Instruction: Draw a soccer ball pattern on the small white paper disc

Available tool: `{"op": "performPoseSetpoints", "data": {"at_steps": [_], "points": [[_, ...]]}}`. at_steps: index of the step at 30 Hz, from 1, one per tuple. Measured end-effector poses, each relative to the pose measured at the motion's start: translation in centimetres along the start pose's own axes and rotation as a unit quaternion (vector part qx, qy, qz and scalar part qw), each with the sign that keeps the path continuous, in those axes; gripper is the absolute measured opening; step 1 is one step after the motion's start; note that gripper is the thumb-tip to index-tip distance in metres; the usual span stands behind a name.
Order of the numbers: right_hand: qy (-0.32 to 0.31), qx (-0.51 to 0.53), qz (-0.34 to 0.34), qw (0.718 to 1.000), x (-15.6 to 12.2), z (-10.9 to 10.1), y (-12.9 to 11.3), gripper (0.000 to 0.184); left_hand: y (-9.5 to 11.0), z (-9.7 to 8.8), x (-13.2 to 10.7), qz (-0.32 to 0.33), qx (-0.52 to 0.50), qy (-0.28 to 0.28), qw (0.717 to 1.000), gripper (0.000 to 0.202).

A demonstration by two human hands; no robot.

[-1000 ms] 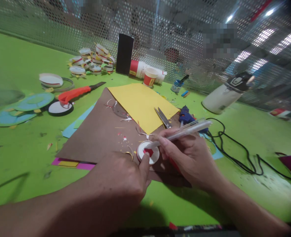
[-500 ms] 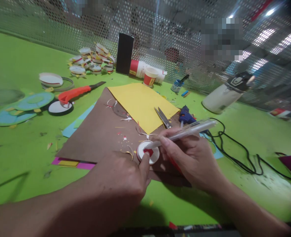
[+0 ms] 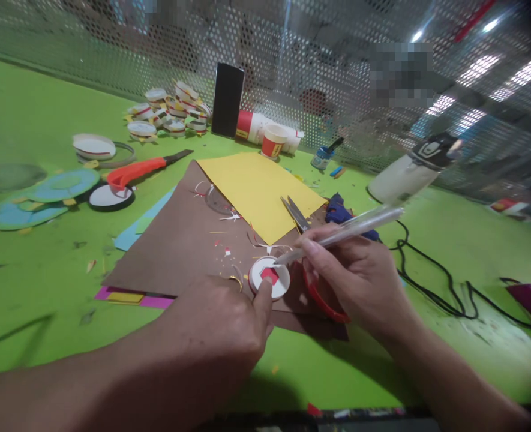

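Observation:
A round white paper cup base [image 3: 258, 271] lies on brown paper [image 3: 170, 240], with a small red paper shape [image 3: 269, 274] on its face. My left hand [image 3: 222, 321] is closed, its index fingertip pressing the red shape down against the base; the thumb is mostly hidden. In the fingers of my right hand [image 3: 353, 267] is a clear-barrelled pen [image 3: 359, 228], its tip at the upper right part of the base beside the red shape. Under and beside that hand lie scissors [image 3: 296, 213] with a red handle, partly covered by it.
Yellow paper [image 3: 260, 192] lies behind the hands. A blue glue gun [image 3: 337, 207] and black cord are at right. Orange-handled cutter [image 3: 134, 173], blue paper discs [image 3: 62, 183] and a pile of cup bases [image 3: 170, 111] stand left. A phone [image 3: 227, 99], paper cup [image 3: 274, 141] and bottle [image 3: 404, 174] are behind.
My right hand has moved slightly right, and the pen tip has shifted from above the red shape toward the base's upper right edge. More of the red shape and the scissors' handle shows.

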State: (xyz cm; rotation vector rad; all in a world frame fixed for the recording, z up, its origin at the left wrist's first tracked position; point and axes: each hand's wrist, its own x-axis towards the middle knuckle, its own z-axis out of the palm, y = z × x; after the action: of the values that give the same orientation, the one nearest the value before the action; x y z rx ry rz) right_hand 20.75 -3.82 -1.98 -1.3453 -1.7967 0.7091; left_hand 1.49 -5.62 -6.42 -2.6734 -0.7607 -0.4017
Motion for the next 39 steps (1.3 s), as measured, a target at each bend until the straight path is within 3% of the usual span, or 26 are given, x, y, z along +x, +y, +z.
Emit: {"op": "performPoseSetpoints", "data": {"at_steps": [4, 9, 17, 27, 36, 39], "points": [[0.017, 0.009, 0.001, 1.0, 0.14, -0.23, 0.23, 0.018, -0.03, -0.28, 0.12, -0.006, 0.002, -0.004, 1.0, 0.033], [-0.025, 0.068, 0.043, 0.996, -0.22, -0.15, 0.14, 0.02, -0.21, -0.39, 0.25, -0.003, 0.008, -0.019, 1.0, 0.028], [-0.052, 0.095, 0.056, 0.993, -0.44, -0.23, -0.08, 0.013, -0.13, -0.28, 0.26, -0.004, -0.015, -0.016, 1.0, 0.034], [-0.054, 0.063, 0.013, 0.996, -0.19, -0.06, -0.17, 0.012, -0.02, -0.39, 0.08, -0.002, -0.007, -0.012, 1.0, 0.036], [-0.056, 0.074, 0.015, 0.996, -0.35, 0.0, 0.01, 0.01, -0.05, -0.34, 0.22, -0.005, 0.006, 0.002, 1.0, 0.034], [-0.052, 0.072, 0.013, 0.996, -0.36, -0.03, 0.01, 0.01, -0.01, -0.68, 0.35, 0.0, 0.02, -0.019, 1.0, 0.033]]}}
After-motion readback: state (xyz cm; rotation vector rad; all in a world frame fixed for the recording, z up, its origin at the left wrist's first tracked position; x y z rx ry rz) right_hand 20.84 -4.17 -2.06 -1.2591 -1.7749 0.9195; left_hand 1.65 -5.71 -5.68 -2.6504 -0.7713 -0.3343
